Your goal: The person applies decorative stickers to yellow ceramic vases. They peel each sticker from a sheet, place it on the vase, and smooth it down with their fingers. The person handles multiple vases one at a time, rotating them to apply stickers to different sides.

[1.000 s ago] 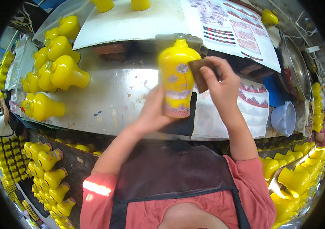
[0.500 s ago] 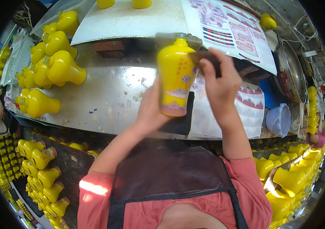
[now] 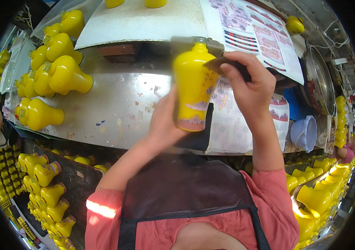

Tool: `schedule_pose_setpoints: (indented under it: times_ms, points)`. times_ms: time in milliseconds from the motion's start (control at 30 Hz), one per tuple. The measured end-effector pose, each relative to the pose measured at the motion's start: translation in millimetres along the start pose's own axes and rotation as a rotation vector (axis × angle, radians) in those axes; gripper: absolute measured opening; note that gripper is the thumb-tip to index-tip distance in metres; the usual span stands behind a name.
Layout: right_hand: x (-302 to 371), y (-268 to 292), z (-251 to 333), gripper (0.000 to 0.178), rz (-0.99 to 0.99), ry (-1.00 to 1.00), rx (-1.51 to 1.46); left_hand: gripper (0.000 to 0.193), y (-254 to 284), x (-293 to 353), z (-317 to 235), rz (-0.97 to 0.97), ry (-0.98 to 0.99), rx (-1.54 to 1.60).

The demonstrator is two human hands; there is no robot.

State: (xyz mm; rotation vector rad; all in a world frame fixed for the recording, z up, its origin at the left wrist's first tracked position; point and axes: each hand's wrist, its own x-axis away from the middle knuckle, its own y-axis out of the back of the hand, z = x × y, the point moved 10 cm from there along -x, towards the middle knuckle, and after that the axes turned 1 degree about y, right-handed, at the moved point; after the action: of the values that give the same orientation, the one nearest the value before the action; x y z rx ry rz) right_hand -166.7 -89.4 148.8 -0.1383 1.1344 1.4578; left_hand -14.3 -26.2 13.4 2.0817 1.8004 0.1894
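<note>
A glossy yellow bottle (image 3: pixel 192 87) with a narrow neck stands nearly upright above the metal table, leaning slightly. Purple landscape decoration rings its lower part, and dark characters and flowers run along its right side. My left hand (image 3: pixel 163 118) is closed around its lower left side, the fingers partly hidden behind it. Between the thumb and fingers of my right hand (image 3: pixel 250 83) is a thin dark flat scraper (image 3: pixel 218 63). Its edge meets the bottle's upper right side, by the characters.
Several plain yellow bottles (image 3: pixel 71 75) lie on the metal table (image 3: pixel 115 104) at the left. Printed decal sheets (image 3: pixel 265 33) cover a raised board at the back right. A pale bucket (image 3: pixel 303 133) stands at the right edge. Racked decorated bottles (image 3: pixel 52 193) flank me.
The bottle has turned, so its characters and flower sit farther right and look narrower. My right hand with the scraper has shifted slightly right, its blade now angled across the bottle's shoulder.
</note>
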Motion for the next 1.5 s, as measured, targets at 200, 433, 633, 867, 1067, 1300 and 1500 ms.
schedule_pose_setpoints:
  times_ms: [200,433,633,867,1067,1300,1500]
  points:
    - [-14,1,-29,0.016,-0.017,-0.084,0.208,0.121,-2,6,5,0.004,-0.061,0.005]
    - [51,-23,-114,0.024,-0.034,-0.868,-0.772,0.084,8,-37,20,-0.07,0.202,0.549]
    - [77,-35,-92,0.035,0.12,-0.857,-0.663,0.06,-7,-46,8,-0.061,0.31,1.089]
    - [64,-13,-53,0.033,0.155,-0.716,-0.639,0.077,3,-27,-8,-0.028,0.066,1.1]
    - [54,52,-1,0.04,-0.246,-0.208,-0.183,0.086,4,-22,-15,-0.009,-0.002,1.072]
    - [107,-12,118,0.038,0.248,0.729,0.213,0.084,4,-21,-13,-0.055,0.017,1.112]
    - [124,-6,118,0.034,0.157,0.632,0.337,0.083,8,-21,-12,-0.063,-0.023,1.081]
